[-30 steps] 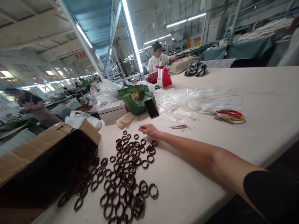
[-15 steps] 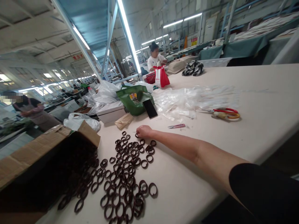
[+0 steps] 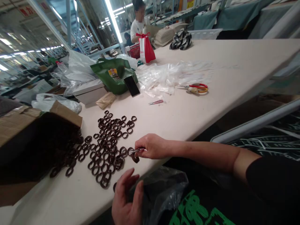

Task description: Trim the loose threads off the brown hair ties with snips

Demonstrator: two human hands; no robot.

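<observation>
Several dark brown hair rings (image 3: 105, 147) lie spread on the white table (image 3: 187, 112) and spill from a cardboard box (image 3: 28, 134) at the left. My right hand (image 3: 152, 146) is closed in a pinch on a thin metal tool at the table's near edge, and a brown ring (image 3: 135, 158) hangs at its tip. My left hand (image 3: 126, 200) is below the table edge, fingers curled against the mouth of a dark plastic bag (image 3: 161, 190) in my lap.
Farther back lie small pink snips (image 3: 156, 102), red and yellow scissors (image 3: 197, 88), a heap of clear plastic bags (image 3: 168, 75), a black phone (image 3: 132, 86) leaning on a green bag (image 3: 112, 75), a white box (image 3: 90, 92) and a red bag (image 3: 146, 48). A person sits at the far end.
My right hand pulled back from the far side of the ring pile to the near table edge, bringing a ring. My left hand and the dark bag came into view. The camera tilted down.
</observation>
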